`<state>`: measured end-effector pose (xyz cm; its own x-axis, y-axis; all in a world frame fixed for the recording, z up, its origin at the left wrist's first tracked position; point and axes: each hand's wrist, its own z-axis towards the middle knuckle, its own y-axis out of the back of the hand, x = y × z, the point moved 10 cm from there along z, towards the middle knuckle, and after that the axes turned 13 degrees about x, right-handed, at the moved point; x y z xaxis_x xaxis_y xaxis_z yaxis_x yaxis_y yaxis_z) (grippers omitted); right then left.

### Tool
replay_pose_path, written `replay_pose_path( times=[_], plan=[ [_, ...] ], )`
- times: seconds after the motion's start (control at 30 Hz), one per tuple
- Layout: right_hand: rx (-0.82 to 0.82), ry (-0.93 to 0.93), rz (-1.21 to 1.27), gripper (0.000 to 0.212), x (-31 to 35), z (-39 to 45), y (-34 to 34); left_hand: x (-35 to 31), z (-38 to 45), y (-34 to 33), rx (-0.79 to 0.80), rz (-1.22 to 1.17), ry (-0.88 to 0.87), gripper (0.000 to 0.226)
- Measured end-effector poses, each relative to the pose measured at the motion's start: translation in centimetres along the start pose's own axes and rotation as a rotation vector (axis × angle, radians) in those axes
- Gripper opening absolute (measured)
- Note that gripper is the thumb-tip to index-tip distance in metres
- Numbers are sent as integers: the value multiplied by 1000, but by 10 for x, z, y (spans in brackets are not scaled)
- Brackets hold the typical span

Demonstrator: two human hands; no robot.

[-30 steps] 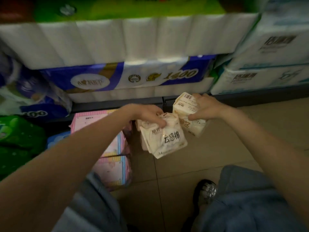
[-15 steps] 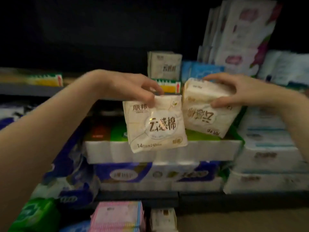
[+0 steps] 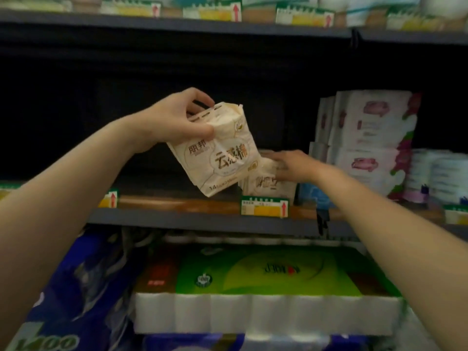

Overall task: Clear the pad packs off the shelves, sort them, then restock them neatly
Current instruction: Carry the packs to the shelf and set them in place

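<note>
While the left hand [image 3: 174, 122] pinches one pack [image 3: 222, 158], the right hand [image 3: 291, 165], fingers spread, sets another pack [image 3: 266, 184] on the shelf [image 3: 177, 201]; restocking is underway, and the held pack probably goes beside it.

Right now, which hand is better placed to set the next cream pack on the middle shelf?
Left. The left hand grips a cream pack in the air above the shelf; the right hand is on the shelved cream pack.
</note>
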<state>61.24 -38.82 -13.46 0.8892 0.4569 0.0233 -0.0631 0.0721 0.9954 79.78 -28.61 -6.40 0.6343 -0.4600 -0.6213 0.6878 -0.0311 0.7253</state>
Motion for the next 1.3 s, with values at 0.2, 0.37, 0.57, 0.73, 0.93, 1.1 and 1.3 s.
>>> replay_pose_path(
  times=[0.2, 0.37, 0.57, 0.73, 0.93, 1.1, 1.3],
  plan=[
    [-189, 10, 233, 66, -21, -16, 16, 4, 18, 6, -114, -13, -89, 58],
    [-372, 311, 857, 106, -4, -61, 58, -25, 36, -14, -56, 82, -214, 58],
    [-611, 363, 533, 93, 22, -73, 68, -82, 47, -45, -110, 507, -422, 63],
    [-666, 31, 376, 48, -10, -42, 61, -41, 92, -50, -243, 676, -202, 52],
    [-494, -27, -83, 73, 6, -8, 69, 8, 106, -68, -245, 371, -172, 66],
    [-322, -71, -180, 85, -14, 25, 59, 5, 104, -59, -398, 312, -260, 55],
    [-271, -42, -223, 71, -33, 72, 51, 25, 128, -113, 8, 416, -180, 25]
  ],
)
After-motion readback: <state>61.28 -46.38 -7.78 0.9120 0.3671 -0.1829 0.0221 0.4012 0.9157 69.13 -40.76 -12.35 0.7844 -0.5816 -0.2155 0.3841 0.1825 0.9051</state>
